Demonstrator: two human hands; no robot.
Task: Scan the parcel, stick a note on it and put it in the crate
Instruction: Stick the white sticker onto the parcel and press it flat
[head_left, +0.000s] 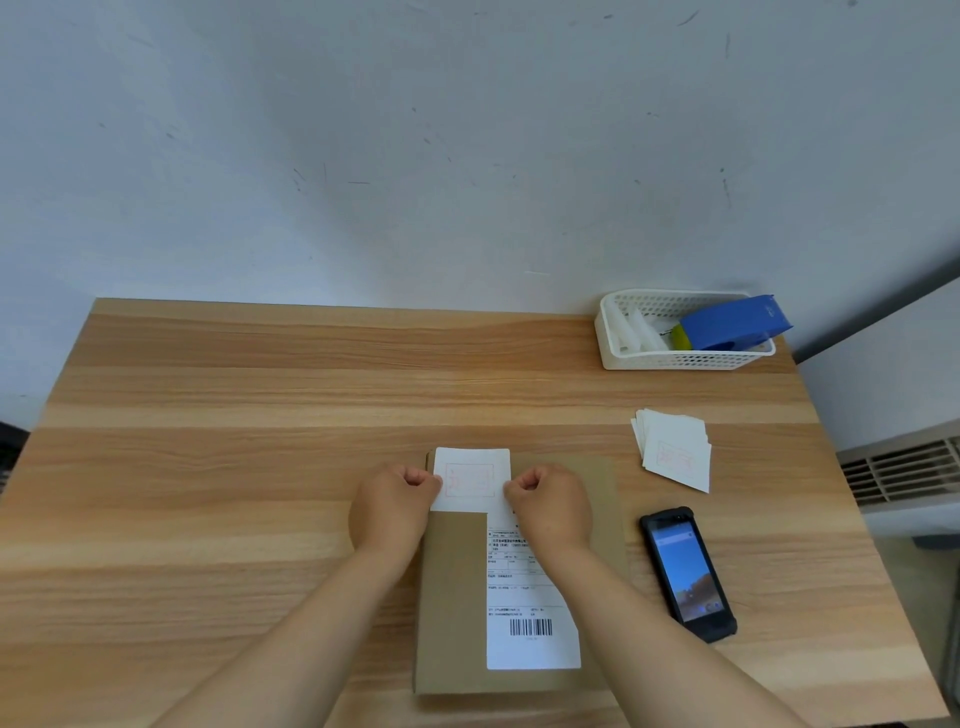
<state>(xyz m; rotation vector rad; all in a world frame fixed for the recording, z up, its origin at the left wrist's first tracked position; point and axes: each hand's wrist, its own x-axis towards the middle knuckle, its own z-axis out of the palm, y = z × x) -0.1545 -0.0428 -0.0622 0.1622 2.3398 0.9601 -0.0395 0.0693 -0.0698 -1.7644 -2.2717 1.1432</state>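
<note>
A flat brown cardboard parcel (452, 597) lies on the wooden table in front of me, with a white shipping label (530, 597) and barcode on its top. A white note (470, 478) with a red stamp sits at the parcel's far left corner. My left hand (392, 506) pinches the note's left edge and my right hand (550, 506) pinches its right edge; both are curled into fists. A black handheld scanner (688, 571) lies screen up to the right of the parcel. A white perforated crate (685, 358) stands at the table's far right.
A loose stack of white notes (672, 449) lies right of the parcel, in front of the crate. The crate holds a blue packet (732, 322) and white items. A wall stands behind the table; a radiator grille (904, 470) is beyond the right edge.
</note>
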